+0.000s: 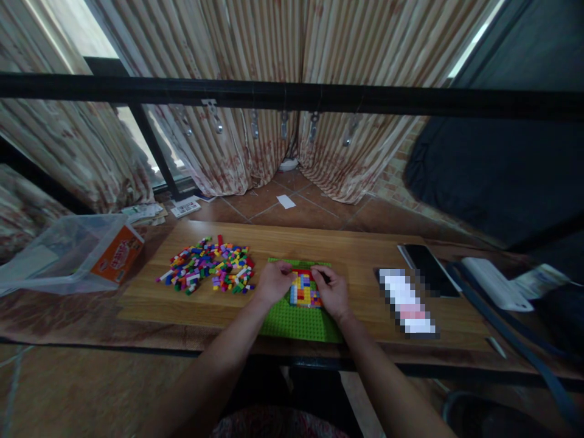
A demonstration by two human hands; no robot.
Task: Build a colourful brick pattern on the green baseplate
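Note:
A green baseplate lies on a wooden board in front of me. A patch of small coloured bricks, mostly yellow and red, is built on its far half. My left hand rests on the plate's left side with its fingers curled at the patch's top left corner. My right hand lies on the right side, fingers bent onto the patch's upper right edge. Whether either hand pinches a brick is hidden. A heap of loose coloured bricks lies to the left of my left hand.
A clear plastic tub with an orange box stands at the far left. A dark phone and a white device lie at the right. A black rail crosses the view before striped curtains.

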